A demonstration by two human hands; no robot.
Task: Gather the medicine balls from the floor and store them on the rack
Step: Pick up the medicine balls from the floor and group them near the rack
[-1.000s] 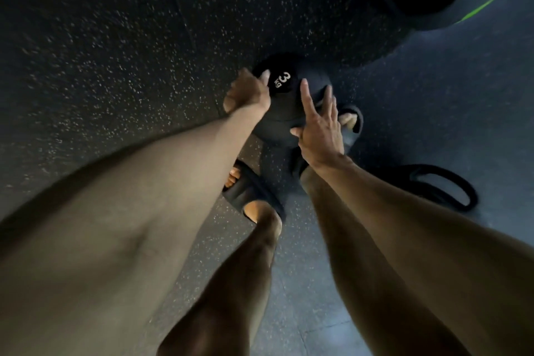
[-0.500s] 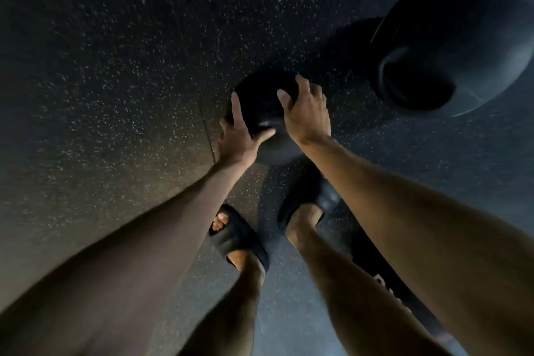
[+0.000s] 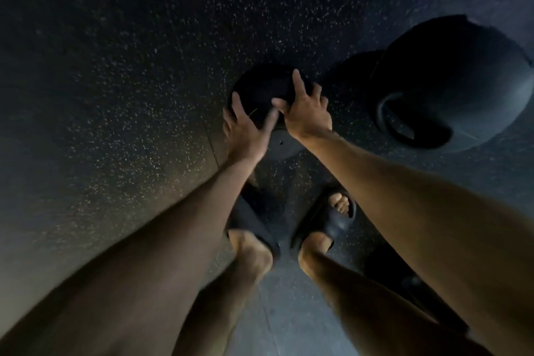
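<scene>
Wide speckled floor (image 3: 115, 81); ball (image 3: 261, 87) between hands (image 3: 245, 130)

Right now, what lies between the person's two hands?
The small black medicine ball, with the left hand on its left side and the right hand over its right side, as the head view shows.
</scene>
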